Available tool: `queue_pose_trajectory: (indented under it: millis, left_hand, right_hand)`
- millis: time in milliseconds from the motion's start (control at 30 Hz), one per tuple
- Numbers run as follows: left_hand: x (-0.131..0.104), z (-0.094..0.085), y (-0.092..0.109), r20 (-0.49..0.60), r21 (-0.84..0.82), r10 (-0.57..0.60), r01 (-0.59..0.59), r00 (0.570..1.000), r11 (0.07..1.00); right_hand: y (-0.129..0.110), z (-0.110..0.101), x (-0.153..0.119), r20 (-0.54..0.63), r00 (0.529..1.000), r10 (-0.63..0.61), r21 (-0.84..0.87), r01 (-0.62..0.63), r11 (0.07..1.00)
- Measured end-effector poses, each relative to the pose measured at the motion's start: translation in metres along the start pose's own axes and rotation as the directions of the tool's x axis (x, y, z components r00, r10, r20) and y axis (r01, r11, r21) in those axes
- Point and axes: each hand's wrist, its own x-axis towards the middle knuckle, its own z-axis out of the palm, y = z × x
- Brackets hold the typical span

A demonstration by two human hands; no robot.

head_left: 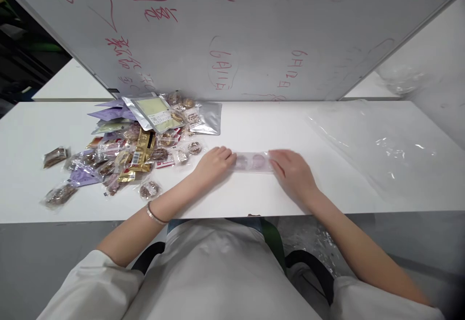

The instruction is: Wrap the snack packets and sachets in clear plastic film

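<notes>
Both hands, left hand (214,162) and right hand (292,169), pinch the clear packet (253,162) with closed fingers; best kept flat on the bench (254,199), pulled evenly.

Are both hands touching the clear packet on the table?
Touching. The head view shows the left hand and right hand each resting fingers on opposite ends of the clear packet.

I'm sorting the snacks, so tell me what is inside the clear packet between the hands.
The clear packet shows two round purplish pieces side by side. The left hand and right hand cover its ends, so anything there is hidden.
</notes>
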Motion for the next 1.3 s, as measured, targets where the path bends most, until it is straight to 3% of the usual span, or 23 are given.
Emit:
queue_pose_trajectory:
  millis: [67, 133, 200, 300, 433, 533, 600, 667, 767, 833, 967, 1133, 1200, 1300]
  left_hand:
    - [-0.008, 0.000, 0.010, 0.056, 0.015, 0.036, -0.037, 0.998, 0.999]
    - [-0.013, -0.002, 0.017, 0.027, 0.030, 0.024, -0.025, 0.999, 0.999]
    - [-0.010, -0.007, 0.017, 0.034, 0.020, -0.014, 0.014, 0.999, 1.000]
    - [0.002, -0.018, 0.004, 0.115, -0.104, -0.154, 0.167, 0.981, 0.981]
    - [0.019, -0.021, -0.016, 0.155, -0.313, -0.204, 0.244, 0.967, 0.918]
    - [0.026, -0.012, -0.016, 0.088, -0.184, -0.238, 0.251, 0.967, 0.950]
    - [0.026, -0.007, -0.010, -0.020, -0.013, -0.236, 0.235, 0.972, 0.972]
    - [0.022, -0.004, -0.002, -0.040, 0.112, -0.160, 0.164, 0.986, 0.980]
    - [0.013, -0.002, 0.011, 0.066, 0.140, -0.101, 0.091, 0.993, 0.986]
    - [0.009, 0.000, 0.018, 0.051, 0.126, -0.138, 0.131, 0.989, 0.983]
    - [0.017, 0.006, 0.032, 0.048, 0.147, -0.257, 0.248, 0.965, 0.958]
    - [0.037, 0.003, 0.046, 0.056, 0.131, -0.452, 0.442, 0.890, 0.887]
    - [0.041, 0.000, 0.044, 0.029, -0.002, -0.505, 0.505, 0.863, 0.863]
    - [0.042, -0.005, 0.033, -0.002, -0.292, -0.517, 0.494, 0.856, 0.819]
  right_hand:
    - [-0.005, 0.004, -0.010, 0.076, 0.989, -0.124, 0.028, 0.122, 0.992]
    - [-0.006, 0.006, -0.015, 0.099, 0.981, -0.164, 0.014, 0.164, 0.986]
    - [-0.003, 0.006, -0.011, 0.088, 0.986, -0.138, -0.002, 0.139, 0.990]
    - [0.009, 0.000, 0.008, 0.095, 0.994, -0.053, 0.031, 0.050, 0.998]
    - [0.020, -0.004, 0.035, 0.217, 0.974, 0.059, 0.114, -0.086, 0.990]
    - [0.016, 0.002, 0.045, 0.212, 0.974, 0.080, -0.007, -0.081, 0.997]
    - [0.011, 0.007, 0.044, 0.074, 0.994, 0.075, -0.186, -0.060, 0.981]
    - [0.005, 0.010, 0.038, -0.043, 0.999, 0.016, -0.292, -0.028, 0.956]
    - [0.001, 0.012, 0.023, 0.010, 0.995, -0.103, -0.254, 0.102, 0.962]
    - [-0.001, 0.012, 0.016, 0.070, 0.989, -0.130, -0.221, 0.143, 0.965]
    - [-0.006, 0.013, 0.021, 0.116, 0.992, 0.047, -0.259, -0.015, 0.966]
    - [-0.015, 0.018, 0.052, 0.119, 0.946, 0.300, -0.335, -0.246, 0.909]
    - [-0.017, 0.020, 0.063, 0.053, 0.933, 0.356, -0.215, -0.337, 0.917]
    - [-0.022, 0.022, 0.071, -0.043, 0.895, 0.443, 0.228, -0.423, 0.877]
